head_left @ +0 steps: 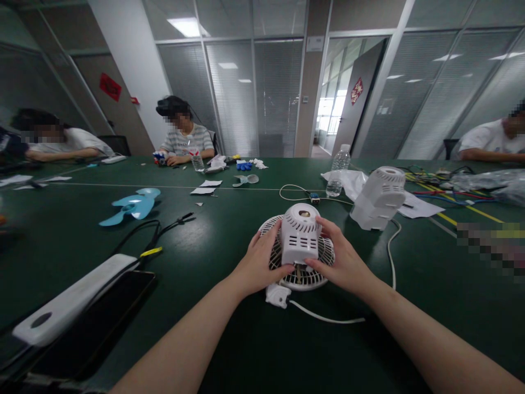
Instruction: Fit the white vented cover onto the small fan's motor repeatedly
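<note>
Between my two hands is a white plastic fan motor housing (301,235) with vent slots and a round hole on top. It sits over a round white fan grille (303,280) lying on the green table. My left hand (262,260) grips the housing's left side, thumb at its lower edge. From the right, my right hand (338,257) holds it with fingers near the top and thumb at the bottom. A small white part (278,295) with a white cord (328,317) rests at the grille's near edge. The underside of the housing is hidden.
A white fan base (379,200) stands to the right, near a clear bottle (339,171). Blue fan blades (133,207), a white power strip (77,298) and a black phone (98,323) lie left. Several people sit around the table (229,235). Loose wires (447,191) spread far right.
</note>
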A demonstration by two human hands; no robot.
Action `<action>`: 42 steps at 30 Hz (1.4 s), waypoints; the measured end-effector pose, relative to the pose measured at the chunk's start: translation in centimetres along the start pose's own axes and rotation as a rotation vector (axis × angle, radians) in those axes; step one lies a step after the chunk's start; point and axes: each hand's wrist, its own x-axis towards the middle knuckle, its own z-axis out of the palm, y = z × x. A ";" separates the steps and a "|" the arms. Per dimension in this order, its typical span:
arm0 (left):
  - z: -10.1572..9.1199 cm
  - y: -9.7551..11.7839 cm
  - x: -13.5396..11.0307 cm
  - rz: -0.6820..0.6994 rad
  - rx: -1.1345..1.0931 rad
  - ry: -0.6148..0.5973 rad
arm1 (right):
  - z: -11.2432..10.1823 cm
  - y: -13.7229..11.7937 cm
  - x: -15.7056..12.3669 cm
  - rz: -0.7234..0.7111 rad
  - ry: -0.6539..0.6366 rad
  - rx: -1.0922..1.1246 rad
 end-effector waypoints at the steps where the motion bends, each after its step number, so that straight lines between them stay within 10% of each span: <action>1: 0.0 0.0 0.0 -0.002 0.000 -0.007 | 0.0 -0.1 0.0 0.003 -0.004 -0.005; 28: -0.1 0.2 0.0 -0.080 -0.060 0.041 | -1.0 0.4 0.5 0.140 -0.128 0.316; 42: 0.0 0.2 0.1 -0.114 -0.065 0.042 | -0.8 0.5 0.4 0.161 -0.151 0.113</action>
